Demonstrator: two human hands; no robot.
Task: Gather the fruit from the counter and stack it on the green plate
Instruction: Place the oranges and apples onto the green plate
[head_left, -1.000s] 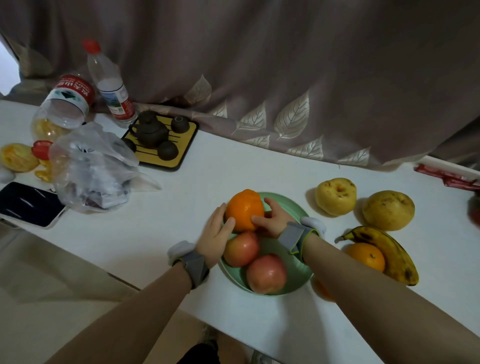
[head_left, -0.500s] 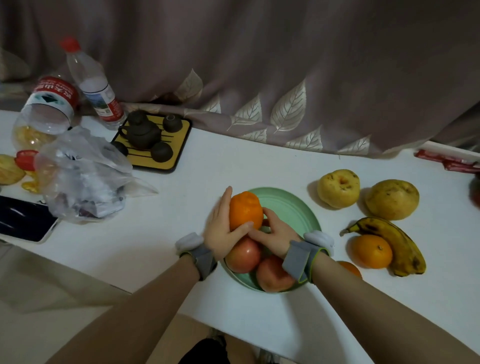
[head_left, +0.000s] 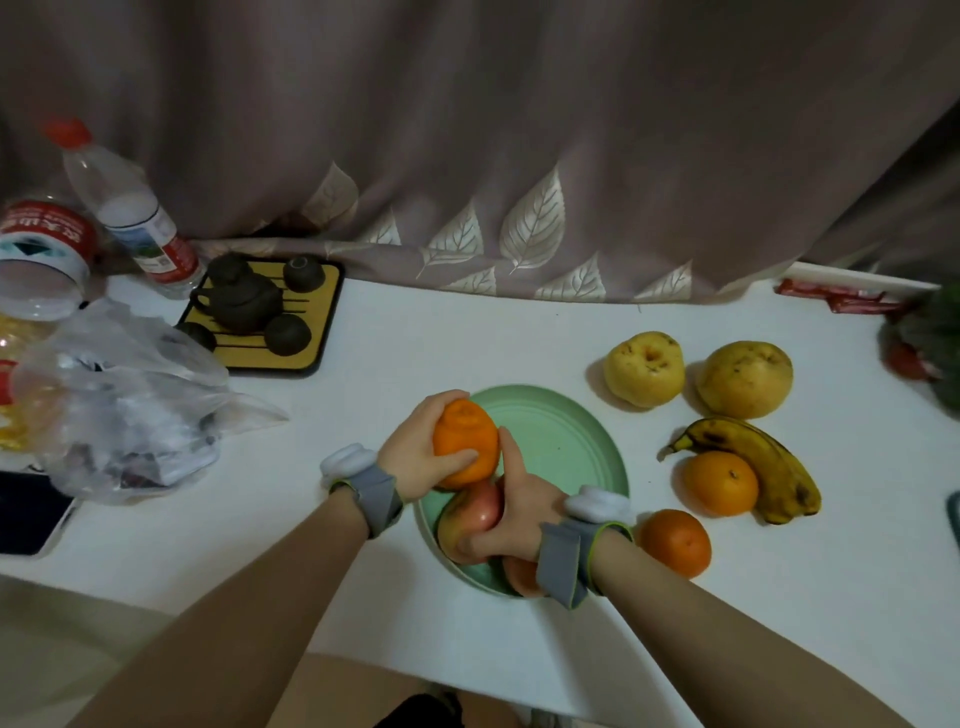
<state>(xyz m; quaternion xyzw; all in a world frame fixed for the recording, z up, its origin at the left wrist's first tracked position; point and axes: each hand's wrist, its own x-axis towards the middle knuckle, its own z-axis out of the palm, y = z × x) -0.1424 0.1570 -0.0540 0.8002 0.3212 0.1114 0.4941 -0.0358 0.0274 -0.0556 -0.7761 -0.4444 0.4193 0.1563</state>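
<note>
— While you look down from the head camera, where is the fruit?

— My left hand (head_left: 415, 457) is curled around an orange (head_left: 466, 448), fingers wrapped on it, above the green plate (head_left: 566, 441). My right hand (head_left: 519, 512) is cupped over a red apple (head_left: 470, 522) at the plate's 7 o'clock; another apple (head_left: 519, 574) peeks out under my wrist.

— And off the plate?

— At 3 o'clock on the counter (head_left: 467, 338): two oranges (head_left: 719, 483) (head_left: 675, 543), one touching a banana (head_left: 753, 462). At 1 o'clock, two yellow pears (head_left: 644, 368) (head_left: 744, 379) side by side.
</note>
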